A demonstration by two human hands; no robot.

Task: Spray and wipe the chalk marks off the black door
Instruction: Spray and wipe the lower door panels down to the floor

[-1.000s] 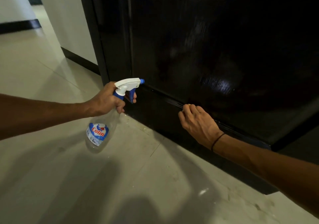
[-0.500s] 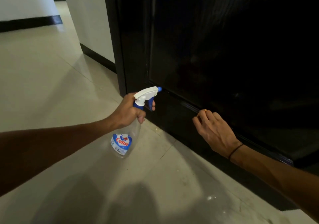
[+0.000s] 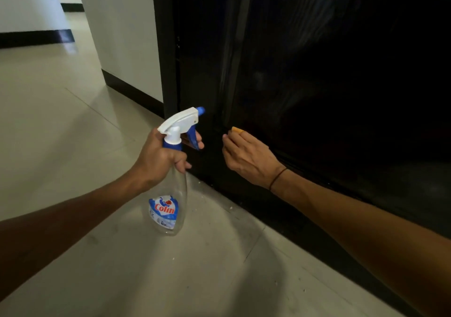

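My left hand (image 3: 158, 158) grips the neck of a clear spray bottle (image 3: 170, 194) with a white and blue trigger head and a "Colin" label. A finger lies on the trigger, and the nozzle points at the black door (image 3: 317, 72). My right hand (image 3: 249, 158) is at the door's lower moulding, fingers curled round a small orange cloth or sponge (image 3: 236, 129); only its tip shows. I make out no chalk marks on the dark glossy panel.
The black door frame (image 3: 166, 48) stands left of the door, beside a white wall (image 3: 122, 36) with a black skirting. Pale floor tiles (image 3: 73, 121) run below, with white specks near the door's foot.
The view has shifted, with both hands now further left along the moulding, near the frame. The bottle hangs more upright. The orange tip now shows above my right fingers.
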